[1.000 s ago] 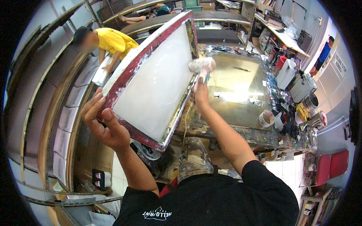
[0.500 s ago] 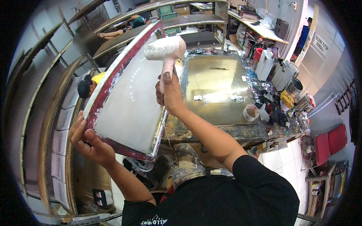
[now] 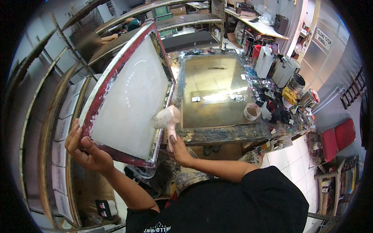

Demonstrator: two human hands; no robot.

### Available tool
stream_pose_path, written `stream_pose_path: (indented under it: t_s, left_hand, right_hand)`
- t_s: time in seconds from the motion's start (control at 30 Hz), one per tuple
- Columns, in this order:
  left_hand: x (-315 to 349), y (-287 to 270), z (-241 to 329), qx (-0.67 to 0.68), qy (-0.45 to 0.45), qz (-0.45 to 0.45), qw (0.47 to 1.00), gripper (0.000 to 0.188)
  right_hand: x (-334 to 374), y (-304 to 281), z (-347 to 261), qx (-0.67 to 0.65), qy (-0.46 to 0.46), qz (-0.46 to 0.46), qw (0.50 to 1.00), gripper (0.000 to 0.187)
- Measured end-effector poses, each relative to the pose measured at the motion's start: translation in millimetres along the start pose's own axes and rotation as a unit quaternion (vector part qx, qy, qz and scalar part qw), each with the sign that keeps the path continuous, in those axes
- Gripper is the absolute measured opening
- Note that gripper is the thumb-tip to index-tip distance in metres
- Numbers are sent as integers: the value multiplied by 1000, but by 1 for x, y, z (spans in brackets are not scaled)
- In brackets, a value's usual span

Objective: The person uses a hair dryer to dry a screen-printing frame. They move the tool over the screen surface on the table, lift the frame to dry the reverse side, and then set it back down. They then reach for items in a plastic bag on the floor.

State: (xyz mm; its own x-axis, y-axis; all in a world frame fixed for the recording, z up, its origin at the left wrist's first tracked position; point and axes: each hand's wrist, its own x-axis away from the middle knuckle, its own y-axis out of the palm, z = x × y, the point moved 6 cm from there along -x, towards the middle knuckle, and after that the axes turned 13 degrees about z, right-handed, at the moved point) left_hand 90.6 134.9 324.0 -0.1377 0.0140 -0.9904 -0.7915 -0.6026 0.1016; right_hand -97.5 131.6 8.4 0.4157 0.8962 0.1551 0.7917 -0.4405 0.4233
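Note:
A silk screen printing frame (image 3: 88, 105) stands tilted in front of me, with dark red and white edges around pale mesh (image 3: 124, 108). Faint curved markings show on the mesh. My left hand (image 3: 92, 154) grips the frame's lower left corner, thumb on the near side and fingers at the outer edge. In my right hand (image 3: 180, 152) is a pale pink hair dryer (image 3: 168, 117), held by its handle. Its nozzle points left at the mesh, close to the frame's right edge.
Behind the frame is a stained worktable (image 3: 248, 134) with a glossy glass plate (image 3: 217, 89). Along its right side stand cans (image 3: 296, 83), a white jug (image 3: 264, 61) and a small tub (image 3: 251, 111). Shelf racks (image 3: 58, 128) line the left. A person's green sleeve (image 3: 133, 24) shows at the back.
My right hand has brought the hair dryer down from the upper mesh to the lower right edge. The left hand keeps its corner grip. People at left and in the doorway are out of sight.

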Motion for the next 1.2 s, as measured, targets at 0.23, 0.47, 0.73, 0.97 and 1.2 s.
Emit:
stream_pose_path:
  t_s: [0.23, 0.47, 0.73, 0.97, 1.2]
  left_hand:
    - [4, 0, -1, 2, -23, 28, 999, 34]
    - [1, -2, -2, -9, -6, 21, 1000, 34]
    - [3, -3, -10, -21, -1, 8, 1000, 34]
    - [3, -2, -5, -26, -7, 1, 1000, 34]
    - [4, -2, -5, -27, -14, 3, 1000, 35]
  right_hand:
    - [11, 54, -68, -85, -23, -107, 990, 43]
    - [60, 71, -110, 11, -186, -246, 951, 52]
    - [75, 73, -102, 37, -250, -279, 926, 48]
    - [71, 17, -29, 126, -116, -225, 959, 49]
    - [64, -10, 5, 71, -79, -148, 983, 39]
